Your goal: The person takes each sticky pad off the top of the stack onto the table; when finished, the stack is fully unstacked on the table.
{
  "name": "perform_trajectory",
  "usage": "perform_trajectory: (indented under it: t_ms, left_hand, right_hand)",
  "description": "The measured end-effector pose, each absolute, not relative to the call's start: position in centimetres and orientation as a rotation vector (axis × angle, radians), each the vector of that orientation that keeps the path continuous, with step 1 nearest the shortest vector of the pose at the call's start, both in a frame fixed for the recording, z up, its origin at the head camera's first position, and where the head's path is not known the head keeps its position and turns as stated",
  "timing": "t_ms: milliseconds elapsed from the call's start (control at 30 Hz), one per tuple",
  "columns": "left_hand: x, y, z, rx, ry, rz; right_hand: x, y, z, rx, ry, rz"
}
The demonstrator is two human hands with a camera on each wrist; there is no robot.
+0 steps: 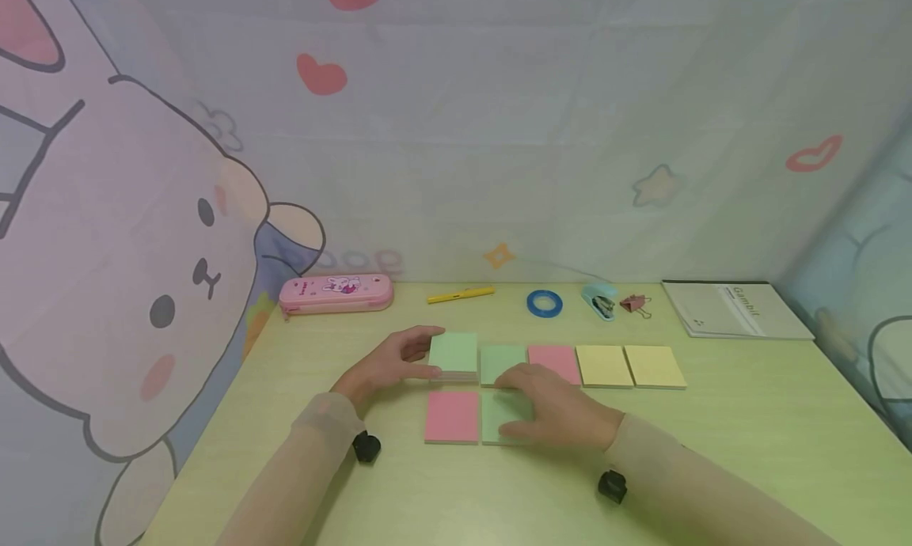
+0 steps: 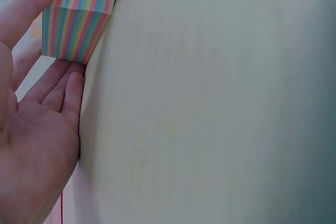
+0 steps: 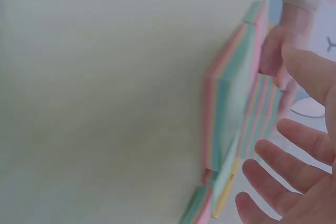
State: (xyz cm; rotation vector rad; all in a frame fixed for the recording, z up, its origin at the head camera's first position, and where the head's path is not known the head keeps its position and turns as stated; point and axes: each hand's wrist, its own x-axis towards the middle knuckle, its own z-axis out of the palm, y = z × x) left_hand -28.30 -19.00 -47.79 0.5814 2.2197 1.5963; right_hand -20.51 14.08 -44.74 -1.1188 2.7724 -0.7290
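Note:
My left hand [image 1: 388, 364] grips a tall stack of sticky notes [image 1: 454, 352] by its left side, thumb at the near side and fingers behind. The top sheet is green; striped sides of the stack [image 2: 76, 32] show in the left wrist view. Over a green sticky note pad [image 1: 497, 423] in the front row hovers my right hand [image 1: 566, 407], fingers spread and holding nothing. Left of that pad lies a pink pad [image 1: 452, 418]. Right of the stack, a green pad [image 1: 499, 362], a pink pad [image 1: 554, 362] and two yellow pads [image 1: 604, 366] form the back row.
Along the table's back edge lie a pink pencil case [image 1: 336, 294], a yellow pen [image 1: 461, 294], blue tape [image 1: 533, 309], a light-blue stapler [image 1: 601, 302], a pink binder clip [image 1: 631, 303] and a notebook [image 1: 734, 312]. A printed curtain [image 1: 463, 134] hangs behind.

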Motion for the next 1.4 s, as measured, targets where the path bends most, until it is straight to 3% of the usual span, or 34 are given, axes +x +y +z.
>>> perform_trajectory:
  t_ms: [300,900,1400]
  left_hand:
    - [-28.4,-19.2,-48.1,0.589,2.213,1.606]
    - [-28.6,-19.3,-48.2,0.635,2.209,1.598]
    - [-28.7,-19.2,-48.3,0.679,2.189,1.603]
  right_hand:
    - [-22.8,12.1,-43.0,-1.189,2.788,-0.848]
    - [-27.0,6.9,-44.0,-1.095,2.761,-0.782]
    - [-28.2,8.3,-45.1,-1.092,2.801,-0.683]
